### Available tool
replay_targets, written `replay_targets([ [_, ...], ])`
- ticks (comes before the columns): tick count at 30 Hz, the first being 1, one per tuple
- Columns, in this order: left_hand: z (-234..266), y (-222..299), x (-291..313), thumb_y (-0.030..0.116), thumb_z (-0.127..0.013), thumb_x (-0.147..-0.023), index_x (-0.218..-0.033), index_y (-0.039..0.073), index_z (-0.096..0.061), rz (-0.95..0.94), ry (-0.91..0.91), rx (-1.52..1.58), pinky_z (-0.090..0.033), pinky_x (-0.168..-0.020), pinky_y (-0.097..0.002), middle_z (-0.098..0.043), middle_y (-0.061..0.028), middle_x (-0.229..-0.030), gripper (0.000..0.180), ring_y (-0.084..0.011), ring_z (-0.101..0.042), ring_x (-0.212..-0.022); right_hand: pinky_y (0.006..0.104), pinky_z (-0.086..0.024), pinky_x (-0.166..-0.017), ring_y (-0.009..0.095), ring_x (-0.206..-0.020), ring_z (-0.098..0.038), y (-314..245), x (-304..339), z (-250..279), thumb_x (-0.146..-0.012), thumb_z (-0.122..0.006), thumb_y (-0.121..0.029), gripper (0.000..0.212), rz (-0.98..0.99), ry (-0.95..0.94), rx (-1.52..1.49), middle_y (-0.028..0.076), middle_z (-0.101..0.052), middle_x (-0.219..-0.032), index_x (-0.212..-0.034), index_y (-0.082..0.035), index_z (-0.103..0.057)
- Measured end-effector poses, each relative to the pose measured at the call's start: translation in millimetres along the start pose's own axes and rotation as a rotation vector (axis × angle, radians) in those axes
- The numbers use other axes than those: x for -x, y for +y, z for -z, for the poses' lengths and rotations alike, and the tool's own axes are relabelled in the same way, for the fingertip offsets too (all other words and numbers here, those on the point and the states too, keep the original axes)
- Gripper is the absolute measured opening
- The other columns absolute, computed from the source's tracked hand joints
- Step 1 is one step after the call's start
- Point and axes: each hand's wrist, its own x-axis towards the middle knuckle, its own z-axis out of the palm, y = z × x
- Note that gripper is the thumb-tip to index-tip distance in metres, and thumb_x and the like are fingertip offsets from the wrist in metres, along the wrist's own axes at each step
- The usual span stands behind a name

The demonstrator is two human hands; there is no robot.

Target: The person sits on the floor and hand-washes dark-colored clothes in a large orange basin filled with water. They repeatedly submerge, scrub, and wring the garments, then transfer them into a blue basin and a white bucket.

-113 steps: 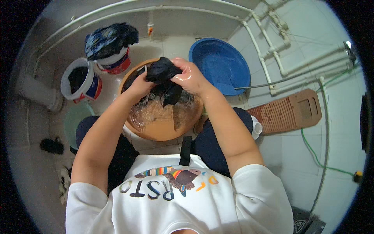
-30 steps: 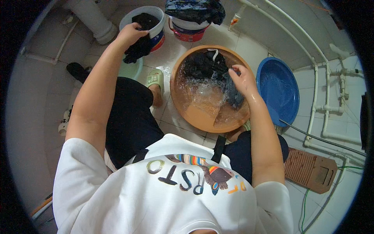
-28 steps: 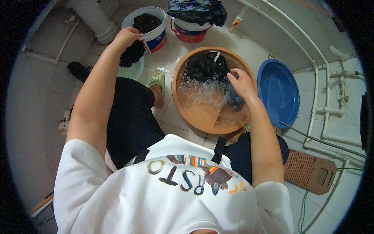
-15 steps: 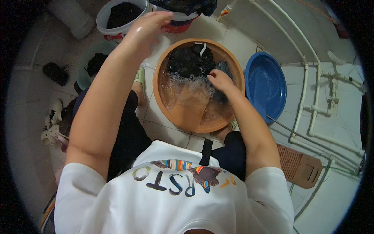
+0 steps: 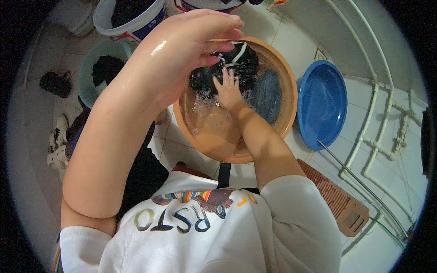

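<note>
My left hand (image 5: pixel 193 48) is raised high at the near left of an orange-brown basin (image 5: pixel 207 150), its wet fingers apart and nothing in them. It hides part of the basin's far left rim. Down in the water, my right hand (image 5: pixel 229 93) lies with fingers spread, touching a soaked black garment (image 5: pixel 246 68). A white drawstring (image 5: pixel 239 53) trails across that garment. To the right of it, a dark grey-blue cloth (image 5: pixel 267 96) rests in the water with bubbles around.
A blue basin (image 5: pixel 322 104) stands at the right, beside white wall pipes (image 5: pixel 369 123). A brown washboard (image 5: pixel 334 198) lies on the tiles nearer me. At the far left are a white bucket (image 5: pixel 107 20) and a pale green tub (image 5: pixel 86 73) with dark clothes.
My left hand has come closer and to the right. My right hand has moved left onto the black garment, its fingers now spread. The view has shifted slightly.
</note>
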Motion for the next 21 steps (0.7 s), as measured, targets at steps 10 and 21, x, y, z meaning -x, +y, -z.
replay_targets([
  [10, -7.9, -6.1, 7.4, 0.03, -0.05, -0.084, -0.102, 0.008, -0.056, 0.027, -0.019, -0.031, -0.042, -0.08, -0.0272, -0.06, -0.0046, -0.099, 0.029, -0.0139, -0.056, -0.091, 0.0476, -0.032, -0.092, 0.036, -0.113, -0.037, 106.7, 82.6, -10.6, -0.065, -0.069, -0.024, 0.057, -0.631, 0.352, -0.061, 0.02, -0.039, -0.124, -0.117, -0.014, -0.047],
  [21, -29.7, -11.6, -0.4, 0.031, -0.055, -0.081, -0.102, 0.008, -0.056, 0.02, -0.095, -0.06, -0.041, -0.079, -0.027, -0.06, -0.004, -0.099, 0.031, -0.0128, -0.055, -0.089, 0.0356, -0.045, -0.078, 0.029, -0.091, -0.056, 121.1, 140.6, 6.0, -0.064, -0.074, -0.029, 0.058, -0.926, -0.127, -1.165, 0.018, -0.058, -0.1, -0.104, 0.007, -0.053],
])
